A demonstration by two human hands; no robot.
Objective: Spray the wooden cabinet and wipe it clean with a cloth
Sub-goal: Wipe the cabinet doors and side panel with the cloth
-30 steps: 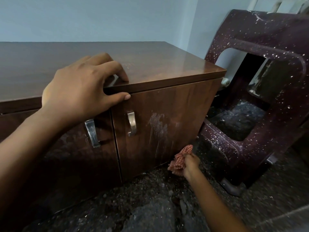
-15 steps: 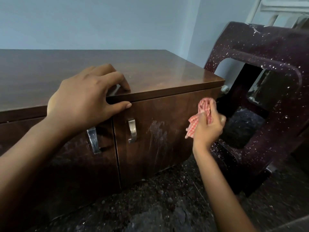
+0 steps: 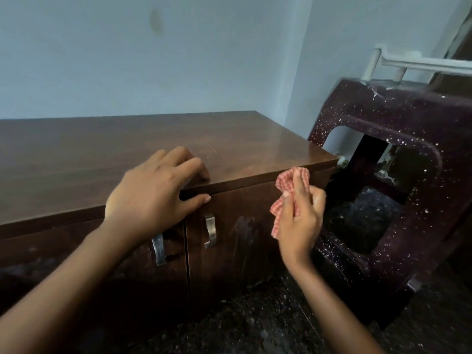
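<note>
Head view: wooden cabinet (image 3: 245, 139) fills the left and centre, low against the pale wall (image 3: 178, 54). Its long axis runs left to right, the far-right corner angling away; two doors face the camera. Right door (image 3: 237, 241) carries pale streaky smears on its middle panel; left door (image 3: 76, 272) is dark, with faint mottling. Two metal handles (image 3: 210, 231) flank the seam between the doors, both upright.

Left hand (image 3: 150, 198) rests over the front edge of the cabinet top, fingers (image 3: 178, 159) spread and curled on the top surface, thumb pressed along the front face just under the lip. It holds nothing, only bracing on the wood.

Right hand (image 3: 298, 221) is closed around a red-and-white checked cloth (image 3: 288, 182), bunched. The cloth's upper wad sits right at the top edge of the right door near the right corner; a tail hangs down on the left of the palm. Whether the cloth actually touches the wood cannot be told.

Dark maroon speckled plastic chair (image 3: 398, 139) lies on its side just right of the cabinet, cut off at the frame edge. White rails (image 3: 419, 63) show behind it. Floor (image 3: 255, 325) is dark and speckled. Cabinet's left end runs out of frame; forearms hide part of the left door
</note>
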